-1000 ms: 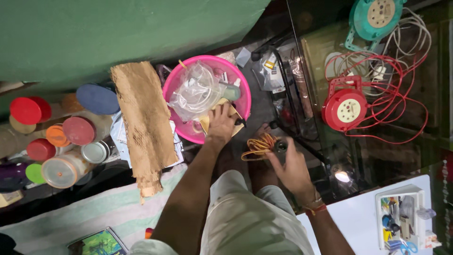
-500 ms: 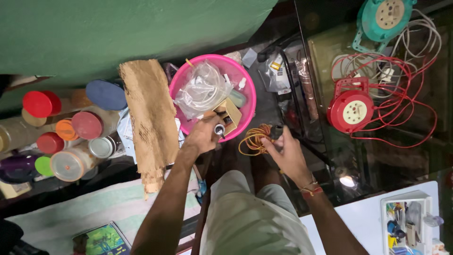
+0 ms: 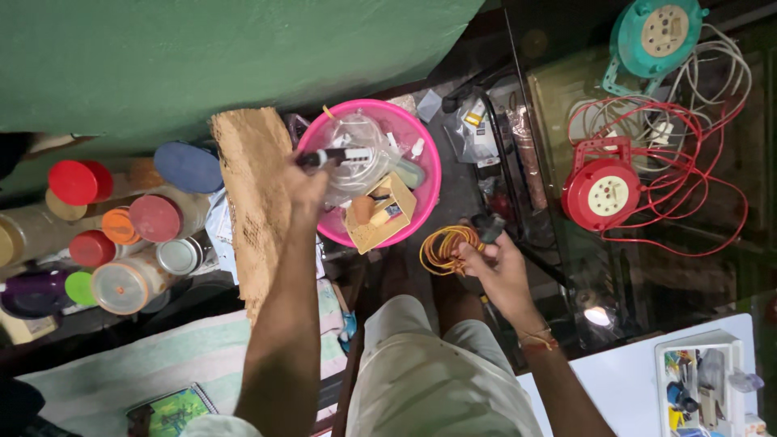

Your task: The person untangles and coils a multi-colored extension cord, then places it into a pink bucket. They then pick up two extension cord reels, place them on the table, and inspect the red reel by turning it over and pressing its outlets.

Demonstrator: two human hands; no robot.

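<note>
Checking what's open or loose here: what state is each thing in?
left hand: shut on dark tool
right hand: shut on orange wire coil, coiled
pink basin: full of clutter
small cardboard box: open
red cable reel: cord unwound
jars: lidded

Pink basin [image 3: 429, 154]; orange wire coil [image 3: 443, 248]; red cable reel [image 3: 600, 193]; teal cable reel [image 3: 651, 32]; green wall [image 3: 227, 57].
</note>
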